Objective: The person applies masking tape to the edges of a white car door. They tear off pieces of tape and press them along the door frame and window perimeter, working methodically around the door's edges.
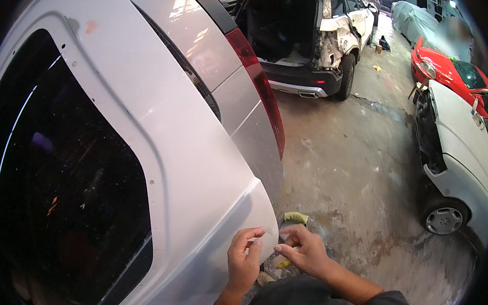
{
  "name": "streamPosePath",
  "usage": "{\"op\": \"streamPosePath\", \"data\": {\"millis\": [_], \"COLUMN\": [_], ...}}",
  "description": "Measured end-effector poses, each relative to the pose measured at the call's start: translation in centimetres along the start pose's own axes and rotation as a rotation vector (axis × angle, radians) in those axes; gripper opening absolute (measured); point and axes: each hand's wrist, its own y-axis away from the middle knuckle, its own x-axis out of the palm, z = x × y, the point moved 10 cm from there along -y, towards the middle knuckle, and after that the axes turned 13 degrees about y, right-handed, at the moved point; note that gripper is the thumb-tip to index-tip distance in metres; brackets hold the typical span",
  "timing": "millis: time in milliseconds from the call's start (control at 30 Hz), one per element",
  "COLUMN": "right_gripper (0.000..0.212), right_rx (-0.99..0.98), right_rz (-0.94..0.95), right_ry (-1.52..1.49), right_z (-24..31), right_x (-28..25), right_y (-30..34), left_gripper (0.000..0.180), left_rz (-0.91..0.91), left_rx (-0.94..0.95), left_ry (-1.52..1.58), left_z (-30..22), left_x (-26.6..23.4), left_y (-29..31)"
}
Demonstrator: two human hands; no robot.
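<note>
Just ahead of your fingertips and spreading off to their left is the white car panel (205, 155), its dark window (71, 163) on the far side from your fingers. Your left hand (245, 258) curls with thumb and fingertips a little apart; your right hand (307, 252) faces it, thumb and forefinger also parted. Whether something thin spans the gap, or skin touches the panel, you cannot tell from here. Holding both hands this close together probably suits fine, two-handed work by the edge. Beyond the right fingers sits a yellow-green item (296, 217), perhaps kept handy. The panel's rounded corner points rightward, toward your fingers; its long edge slants from there away to the upper left, seemingly along its long axis.
</note>
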Motion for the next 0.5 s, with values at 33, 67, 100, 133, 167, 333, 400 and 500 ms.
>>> {"op": "streamPosePath", "data": {"millis": [33,67,100,133,167,333,400,500], "right_gripper": [0.031,0.029,0.027,0.026,0.024,0.017,0.016,0.018], "right_rx": [0.009,0.031,0.052,0.072,0.088,0.128,0.117,0.184], "right_rz": [-0.013,-0.022,-0.031,-0.034,-0.038,-0.067,-0.119,-0.196], "right_ry": [-0.041,-0.068,-0.095,-0.123,-0.146,-0.062,0.082,0.199], "right_z": [0.2,-0.2,-0.9,-1.6,-2.4,-4.8,-5.0,-5.9], "right_x": [-0.2,-0.1,0.1,0.4,0.6,0.2,-0.5,-2.0], "right_y": [-0.2,-0.1,-0.1,-0.1,0.0,0.5,0.9,1.1], "left_gripper": [0.026,0.026,0.027,0.028,0.027,0.027,0.027,0.028], "left_rz": [0.02,0.037,0.053,0.065,0.078,0.113,-0.072,-0.007], "left_rx": [-0.013,-0.041,-0.07,-0.098,-0.13,-0.172,-0.21,-0.225], "left_ry": [0.004,0.02,0.035,0.05,0.112,0.163,0.259,0.166], "left_z": [0.1,0.6,1.1,1.6,2.0,3.8,4.8,7.8], "left_x": [0.4,0.7,0.9,1.2,1.5,2.8,2.6,2.5], "left_y": [0.2,0.4,0.7,0.9,1.0,1.1,1.2,2.3]}}
